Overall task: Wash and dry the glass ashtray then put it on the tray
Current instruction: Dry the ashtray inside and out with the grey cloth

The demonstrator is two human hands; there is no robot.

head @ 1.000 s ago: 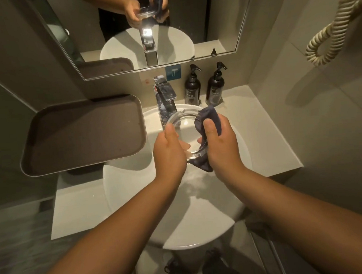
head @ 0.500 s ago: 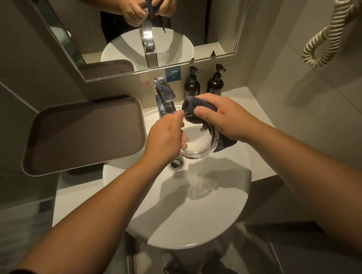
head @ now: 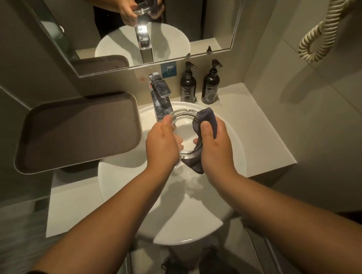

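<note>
Above the sink [head: 229,155], both hands grip the glass ashtray [head: 183,115]; right-hand fingers apparently hidden under cloth [head: 206,118].

Clear round glass ashtray [head: 183,134] held tilted above sink, brown tray [head: 79,131] left.

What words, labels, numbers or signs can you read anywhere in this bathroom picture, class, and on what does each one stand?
No text can be read as words.
Blue sticker on the wall below the mirror: a white symbol, no legible letters.
Small red mark on the wall beside the tap: too blurred to read.
Left pump bottle: pale label print, too small to read.
Right pump bottle: pale label print, too small to read.
</note>
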